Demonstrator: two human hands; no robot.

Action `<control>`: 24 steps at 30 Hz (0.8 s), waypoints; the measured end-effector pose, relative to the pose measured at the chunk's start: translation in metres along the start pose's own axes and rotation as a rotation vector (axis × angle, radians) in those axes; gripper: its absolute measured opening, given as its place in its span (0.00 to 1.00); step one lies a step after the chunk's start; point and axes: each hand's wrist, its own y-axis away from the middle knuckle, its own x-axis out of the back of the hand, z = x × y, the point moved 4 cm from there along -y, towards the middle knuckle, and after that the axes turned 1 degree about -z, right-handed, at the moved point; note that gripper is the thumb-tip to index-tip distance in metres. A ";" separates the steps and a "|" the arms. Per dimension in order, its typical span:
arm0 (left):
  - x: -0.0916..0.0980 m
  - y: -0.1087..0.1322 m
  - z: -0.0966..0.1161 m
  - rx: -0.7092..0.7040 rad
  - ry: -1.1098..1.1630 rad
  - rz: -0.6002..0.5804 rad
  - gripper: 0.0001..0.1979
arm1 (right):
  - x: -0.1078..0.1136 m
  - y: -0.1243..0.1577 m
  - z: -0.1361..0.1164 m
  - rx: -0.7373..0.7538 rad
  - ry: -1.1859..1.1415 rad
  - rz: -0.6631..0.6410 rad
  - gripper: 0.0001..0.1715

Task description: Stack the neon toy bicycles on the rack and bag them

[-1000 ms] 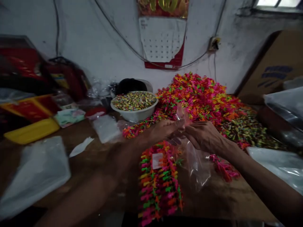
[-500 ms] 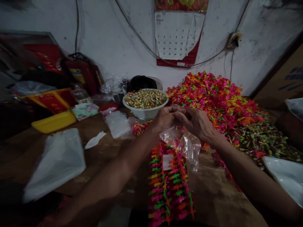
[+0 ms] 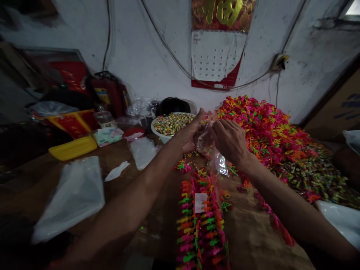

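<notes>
A clear plastic bag (image 3: 206,138) is stretched between my two hands above the table. My left hand (image 3: 191,134) grips its left side, thumb up. On the other side, my right hand (image 3: 230,139) has its fingers curled over the bag's edge, and a loose shiny part hangs below it. Whether anything lies inside the bag is hard to tell. Nearer me, neat rows of bright plastic pieces (image 3: 187,227) in pink, orange, green and yellow carry a white label (image 3: 200,203). A few loose plastic pieces (image 3: 225,205) lie beside them.
A large heap of coloured plastic pieces (image 3: 261,129) rises behind my right hand, with small multicoloured pieces (image 3: 317,176) beside it. A white bowl (image 3: 163,138) full of similar small pieces stands at the back. Leftward lie clear bags (image 3: 74,191) and a yellow tray (image 3: 73,147).
My hands have moved apart and the bag now spans the gap between them. The view has tilted up and left. More loose pieces show on the table beneath.
</notes>
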 end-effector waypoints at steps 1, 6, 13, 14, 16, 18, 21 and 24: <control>0.001 0.001 0.001 0.027 -0.029 -0.024 0.23 | 0.000 -0.001 0.001 0.032 -0.015 -0.006 0.13; 0.011 -0.001 0.010 -0.044 -0.146 -0.035 0.17 | -0.002 -0.004 0.011 0.038 -0.175 -0.027 0.19; 0.028 0.006 0.027 -0.240 -0.158 0.125 0.11 | -0.006 -0.014 0.014 -0.325 -0.439 -0.175 0.31; 0.028 0.010 0.027 -0.254 -0.146 0.138 0.12 | -0.007 -0.017 0.008 -0.322 -0.475 -0.217 0.32; 0.027 0.020 0.027 -0.265 -0.124 0.150 0.13 | -0.004 -0.022 -0.007 -0.305 -0.524 -0.247 0.32; 0.026 0.031 0.026 -0.250 -0.118 0.158 0.12 | 0.001 -0.026 -0.023 -0.258 -0.589 -0.227 0.29; 0.033 0.050 0.030 -0.238 -0.122 0.205 0.12 | 0.008 -0.027 -0.049 -0.097 -0.673 -0.218 0.22; 0.049 0.070 0.054 -0.325 -0.093 0.294 0.16 | 0.007 -0.023 -0.062 -0.053 -0.477 -0.197 0.19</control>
